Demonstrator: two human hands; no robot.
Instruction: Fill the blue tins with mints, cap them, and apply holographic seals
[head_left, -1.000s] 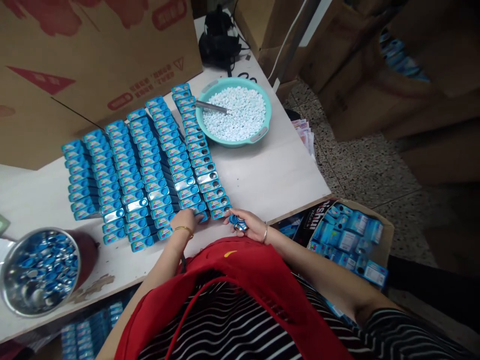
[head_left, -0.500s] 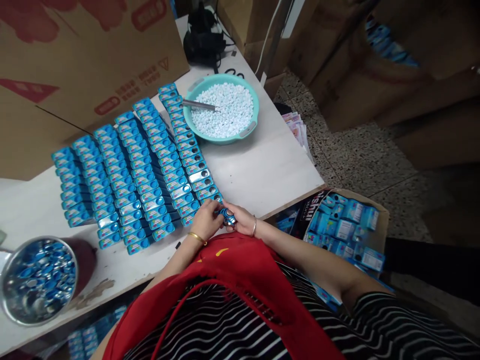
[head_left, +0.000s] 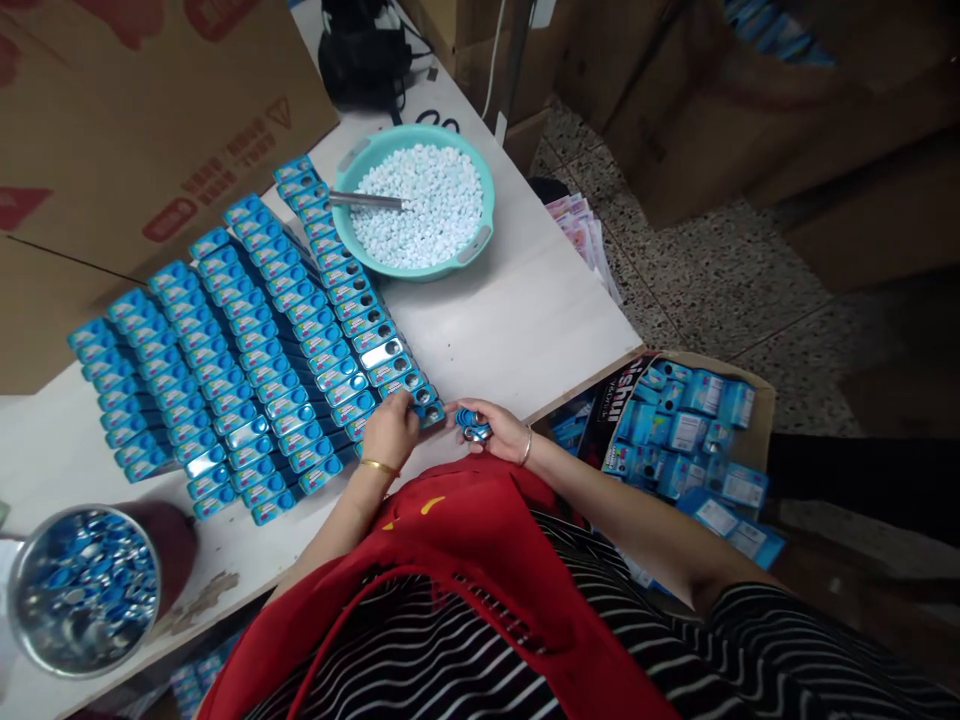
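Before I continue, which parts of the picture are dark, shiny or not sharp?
Head view throughout: cardboard boxes at upper right are dim; the steel pot's rim shines; a faint shadow lies on the tabletop beside the turquoise bowl; the big carton's print is too blurred to read; small blue pieces in the right hand look soft-edged.

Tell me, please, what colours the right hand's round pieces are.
The round pieces are blue and silver, best in the head view.

tabletop [head_left: 517, 310] bright | right side dim | edges stretched, perhaps blurred
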